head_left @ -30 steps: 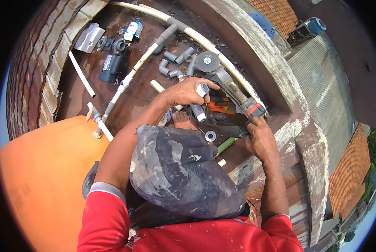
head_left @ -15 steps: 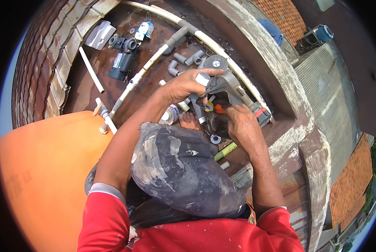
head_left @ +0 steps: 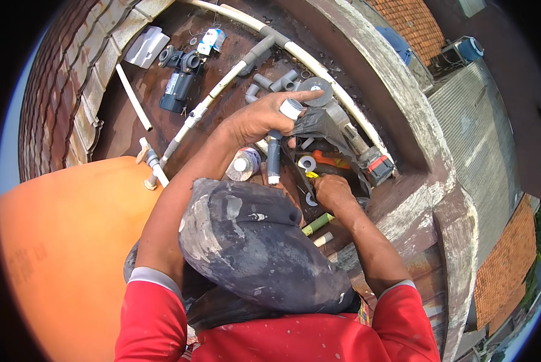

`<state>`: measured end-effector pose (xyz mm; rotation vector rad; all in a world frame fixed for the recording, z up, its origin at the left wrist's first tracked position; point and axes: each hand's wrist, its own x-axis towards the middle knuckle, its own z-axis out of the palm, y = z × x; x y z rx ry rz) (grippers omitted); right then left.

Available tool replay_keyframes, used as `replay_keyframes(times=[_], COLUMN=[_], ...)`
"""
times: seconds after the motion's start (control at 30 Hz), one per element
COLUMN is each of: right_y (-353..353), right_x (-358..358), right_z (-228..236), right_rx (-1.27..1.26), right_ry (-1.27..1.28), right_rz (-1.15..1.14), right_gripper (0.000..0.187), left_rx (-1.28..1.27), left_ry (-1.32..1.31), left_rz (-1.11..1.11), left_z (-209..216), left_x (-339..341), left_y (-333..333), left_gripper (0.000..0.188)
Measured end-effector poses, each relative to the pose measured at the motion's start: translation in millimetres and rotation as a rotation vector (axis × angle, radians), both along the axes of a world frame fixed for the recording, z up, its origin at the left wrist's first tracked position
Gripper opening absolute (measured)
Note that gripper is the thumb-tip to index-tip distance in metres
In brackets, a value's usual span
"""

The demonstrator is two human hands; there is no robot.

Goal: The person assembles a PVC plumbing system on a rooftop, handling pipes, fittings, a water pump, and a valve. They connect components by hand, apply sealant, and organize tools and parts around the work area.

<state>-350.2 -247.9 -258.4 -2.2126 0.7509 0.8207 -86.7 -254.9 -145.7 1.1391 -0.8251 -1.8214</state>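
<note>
The black bag (head_left: 317, 125) is of thin, wrinkled plastic; it lies with its mouth open in front of the person's knee. In it there is a round pale tape roll (head_left: 307, 163) with a hole in the middle, and a tool with smooth orange handles (head_left: 331, 158). The grey pipe piece (head_left: 273, 158) is a smooth tube shape with pale ends, and it is above the knee, in the left hand (head_left: 263, 116). This hand has its fingers curled around the pipe piece, while the index finger is stretched out toward the flat grey disc (head_left: 317, 92). The bag's edge is just beside these fingers; I cannot tell if they grip it. The right hand (head_left: 333, 190) is at the bag's mouth, fingers bent narrow, near a small yellow object (head_left: 311, 174); whether it holds this object, I cannot tell.
</note>
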Motion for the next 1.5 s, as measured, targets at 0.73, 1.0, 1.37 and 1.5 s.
replay_keyframes(times=[0.73, 1.0, 1.37, 1.5], right_y=[5, -23, -22, 0], right_x=[-51, -35, 8, -32], right_z=[-83, 4, -42, -12], right_rx=[-0.151, -0.173, -0.166, -0.285], right_ry=[-0.174, -0.272, -0.119, -0.325], right_rz=[-0.481, -0.454, -0.066, -0.046], right_gripper=[0.033, 0.033, 0.033, 0.026], left_rx=[-0.003, -0.064, -0.067, -0.022], left_ry=[0.053, 0.112, 0.072, 0.001], left_rz=[0.027, 0.148, 0.195, 0.083], left_z=[-16, -15, -5, 0], left_x=[-20, -7, 7, -5], left_y=[11, 9, 14, 19], left_gripper=[0.104, 0.102, 0.115, 0.114])
